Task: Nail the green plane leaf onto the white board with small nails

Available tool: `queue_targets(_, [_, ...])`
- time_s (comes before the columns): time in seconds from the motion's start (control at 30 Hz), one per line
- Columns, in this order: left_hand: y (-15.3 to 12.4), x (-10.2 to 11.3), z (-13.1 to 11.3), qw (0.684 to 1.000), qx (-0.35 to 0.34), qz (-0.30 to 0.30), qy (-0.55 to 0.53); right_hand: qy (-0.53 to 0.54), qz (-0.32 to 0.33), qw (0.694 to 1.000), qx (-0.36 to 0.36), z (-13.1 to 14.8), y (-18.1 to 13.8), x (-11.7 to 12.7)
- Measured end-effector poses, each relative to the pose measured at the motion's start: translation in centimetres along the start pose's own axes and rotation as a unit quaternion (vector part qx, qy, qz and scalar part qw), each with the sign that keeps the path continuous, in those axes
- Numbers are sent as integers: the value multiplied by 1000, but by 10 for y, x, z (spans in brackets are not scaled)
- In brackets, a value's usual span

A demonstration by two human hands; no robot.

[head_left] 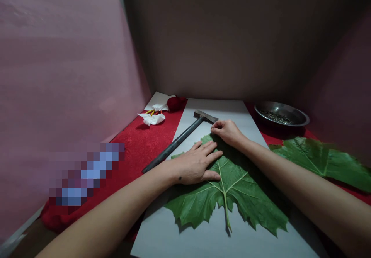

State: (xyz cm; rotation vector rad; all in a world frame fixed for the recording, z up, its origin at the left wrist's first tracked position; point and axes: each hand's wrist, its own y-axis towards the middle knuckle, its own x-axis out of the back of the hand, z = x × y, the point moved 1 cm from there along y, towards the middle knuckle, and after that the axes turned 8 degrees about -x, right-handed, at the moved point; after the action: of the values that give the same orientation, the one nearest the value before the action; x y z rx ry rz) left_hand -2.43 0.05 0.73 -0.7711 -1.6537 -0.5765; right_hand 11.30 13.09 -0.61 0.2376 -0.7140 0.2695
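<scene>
Left hand (194, 165) lies flat, fingers spread, pressing the leaf (240, 188) onto the grey board (232, 109); right hand (227, 131) is curled, fingertips pinched at the leaf's top lobe; we can't tell if they nip the edge or something tiny; hammer (176, 142) lies untouched just beside, head near that hand. We read this as flattening; we'd keep palm pressure even over the veins, with the pinch low and steady. Bowl (281, 115) and second leaf (321, 159) sit to the right on the red cloth (139, 146).
</scene>
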Motion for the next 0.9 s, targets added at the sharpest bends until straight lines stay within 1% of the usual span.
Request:
queue_targets(0.2, [1,0,2,1000,0,-6,-18,-4,-23,1000,7,-2,-1,-2])
queue_targets(0.43, [1,-2,2,1000,-5,-26,3,-17,-16,1000,10,-3,-1,-2])
queue_targets(0.73, [-1,-3,1,999,6,-54,6,1,-23,999,24,-7,-2,-3])
queue_targets(0.9, [-2,2,0,998,5,-59,-12,-3,-30,1000,4,-6,-2,-3])
